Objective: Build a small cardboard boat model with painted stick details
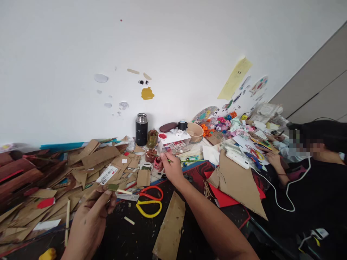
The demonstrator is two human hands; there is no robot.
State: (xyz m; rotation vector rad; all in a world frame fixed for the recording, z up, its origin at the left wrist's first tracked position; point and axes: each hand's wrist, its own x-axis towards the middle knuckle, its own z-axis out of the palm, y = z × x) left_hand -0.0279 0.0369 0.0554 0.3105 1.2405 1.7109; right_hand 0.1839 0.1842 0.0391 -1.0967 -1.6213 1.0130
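Note:
Between the thumb and fingers of my left hand (93, 220) is a small olive-green piece (113, 187). A pale stick (124, 192) runs from it over the scissor blades; I cannot tell whether the two are joined. My right hand (172, 169) pinches a thin paintbrush (169, 160), its far end over a small pot of brown paint (150, 155). Just below that hand stands a small pink-red pot (157, 164), partly hidden by the fingers. Scissors (149, 202) with one red and one yellow handle lie between my hands.
Cardboard scraps (100, 157) pile up at left. A black open flask (141, 130) and a jar of murky liquid (152, 138) stand by the wall. A cardboard strip (170, 225) lies in front. On the right, a person (311, 187) works beside a white power strip (237, 159) and large cardboard.

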